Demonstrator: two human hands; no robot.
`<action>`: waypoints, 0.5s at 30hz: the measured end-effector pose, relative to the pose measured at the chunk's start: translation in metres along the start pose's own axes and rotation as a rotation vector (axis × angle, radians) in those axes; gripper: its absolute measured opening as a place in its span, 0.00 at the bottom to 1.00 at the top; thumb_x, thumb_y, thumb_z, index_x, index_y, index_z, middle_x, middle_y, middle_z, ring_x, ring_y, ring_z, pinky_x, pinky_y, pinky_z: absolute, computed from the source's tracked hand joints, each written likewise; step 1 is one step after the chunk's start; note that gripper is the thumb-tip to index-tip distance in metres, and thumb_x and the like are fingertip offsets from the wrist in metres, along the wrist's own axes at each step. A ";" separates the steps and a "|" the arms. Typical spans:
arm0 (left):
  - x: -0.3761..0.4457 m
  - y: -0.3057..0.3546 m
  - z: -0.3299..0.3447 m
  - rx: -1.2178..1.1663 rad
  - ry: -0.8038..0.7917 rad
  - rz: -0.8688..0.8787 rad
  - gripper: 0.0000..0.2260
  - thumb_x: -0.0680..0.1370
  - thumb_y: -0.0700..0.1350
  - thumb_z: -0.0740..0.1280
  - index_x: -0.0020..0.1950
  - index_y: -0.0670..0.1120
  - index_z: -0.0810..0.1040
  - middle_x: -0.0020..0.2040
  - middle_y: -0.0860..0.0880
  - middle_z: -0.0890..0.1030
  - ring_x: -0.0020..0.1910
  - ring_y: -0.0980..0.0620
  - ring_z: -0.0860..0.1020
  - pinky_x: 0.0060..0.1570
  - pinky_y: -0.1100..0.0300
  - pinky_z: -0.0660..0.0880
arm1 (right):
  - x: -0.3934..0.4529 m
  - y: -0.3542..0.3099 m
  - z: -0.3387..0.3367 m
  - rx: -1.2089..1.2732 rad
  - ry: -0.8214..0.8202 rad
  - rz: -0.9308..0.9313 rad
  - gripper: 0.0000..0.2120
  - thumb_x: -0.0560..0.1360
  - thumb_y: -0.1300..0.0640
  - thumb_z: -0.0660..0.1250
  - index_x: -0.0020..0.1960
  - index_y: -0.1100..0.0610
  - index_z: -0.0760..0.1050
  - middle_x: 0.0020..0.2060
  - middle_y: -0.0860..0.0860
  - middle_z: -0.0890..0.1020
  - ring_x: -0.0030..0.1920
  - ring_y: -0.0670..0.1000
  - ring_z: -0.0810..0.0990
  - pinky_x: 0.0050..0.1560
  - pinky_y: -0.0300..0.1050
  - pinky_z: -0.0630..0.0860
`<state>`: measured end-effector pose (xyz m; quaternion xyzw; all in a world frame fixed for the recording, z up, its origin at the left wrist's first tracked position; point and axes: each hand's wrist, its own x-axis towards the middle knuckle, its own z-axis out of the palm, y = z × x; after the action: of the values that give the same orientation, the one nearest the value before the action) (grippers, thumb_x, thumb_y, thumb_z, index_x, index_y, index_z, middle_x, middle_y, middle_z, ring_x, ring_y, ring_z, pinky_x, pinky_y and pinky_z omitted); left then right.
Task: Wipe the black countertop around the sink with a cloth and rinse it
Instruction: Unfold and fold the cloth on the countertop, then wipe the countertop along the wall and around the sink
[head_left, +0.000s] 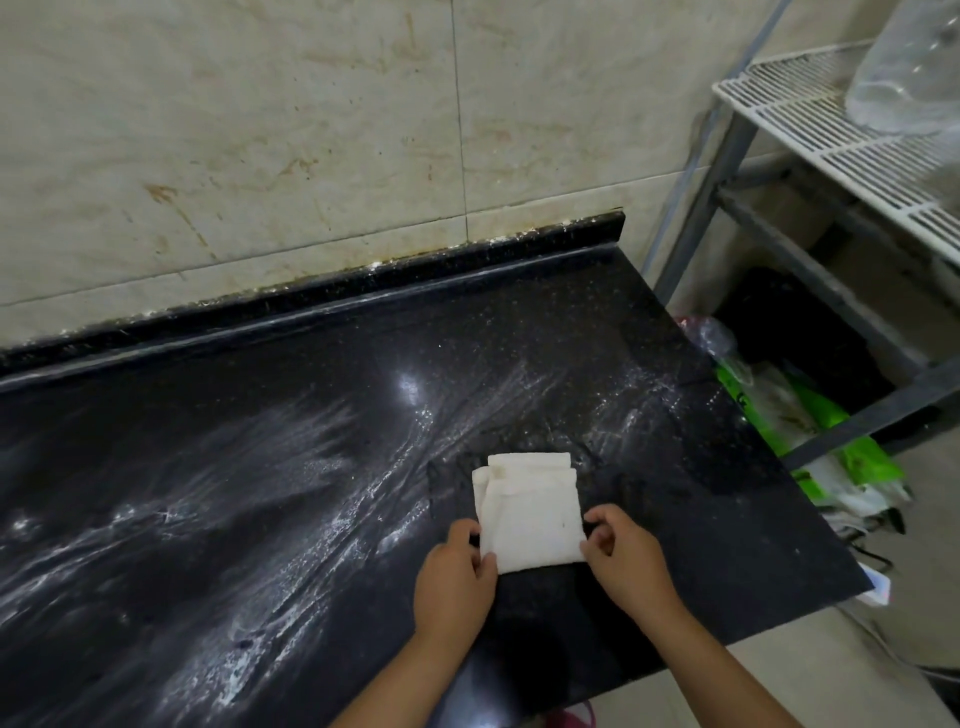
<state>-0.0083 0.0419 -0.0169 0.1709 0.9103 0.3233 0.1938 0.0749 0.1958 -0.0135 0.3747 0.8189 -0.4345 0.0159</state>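
Two hands, left (451, 566) & right (626, 558), pinch near corners of folded white cloth (527, 512) lying flat on speckled black stone countertop (260, 467); wet streaks show wiping underway, rinse apparently still ahead, no sink in view.

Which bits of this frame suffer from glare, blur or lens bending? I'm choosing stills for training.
Head view: a bright glare spot sits on the wet black speckled countertop, whose back edge bows from wide-angle distortion; the folded white cloth, left hand and right hand look sharp; the clear plastic bottle on the white wire shelf is soft.
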 end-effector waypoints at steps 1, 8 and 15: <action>-0.001 0.000 0.002 0.002 0.011 -0.012 0.13 0.77 0.44 0.62 0.62 0.47 0.69 0.34 0.58 0.69 0.45 0.53 0.74 0.43 0.60 0.70 | 0.001 -0.001 0.002 -0.074 0.020 -0.044 0.08 0.75 0.64 0.63 0.50 0.53 0.71 0.32 0.44 0.72 0.42 0.48 0.73 0.47 0.38 0.70; -0.005 0.001 -0.003 0.048 0.122 0.000 0.14 0.76 0.48 0.64 0.60 0.47 0.72 0.48 0.55 0.73 0.54 0.53 0.70 0.51 0.62 0.67 | 0.008 -0.019 0.012 -0.559 0.248 -0.379 0.14 0.57 0.61 0.69 0.43 0.57 0.81 0.39 0.51 0.81 0.39 0.54 0.81 0.38 0.47 0.78; -0.012 -0.027 -0.011 0.169 0.216 0.074 0.11 0.68 0.36 0.73 0.49 0.40 0.79 0.48 0.44 0.80 0.49 0.41 0.77 0.49 0.55 0.70 | 0.041 -0.038 0.041 -0.757 -0.358 -0.488 0.49 0.60 0.28 0.23 0.75 0.45 0.49 0.76 0.48 0.43 0.75 0.55 0.39 0.70 0.51 0.31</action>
<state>-0.0075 0.0115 -0.0237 0.1843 0.9429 0.2690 0.0675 0.0089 0.1782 -0.0266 0.0590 0.9678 -0.1546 0.1895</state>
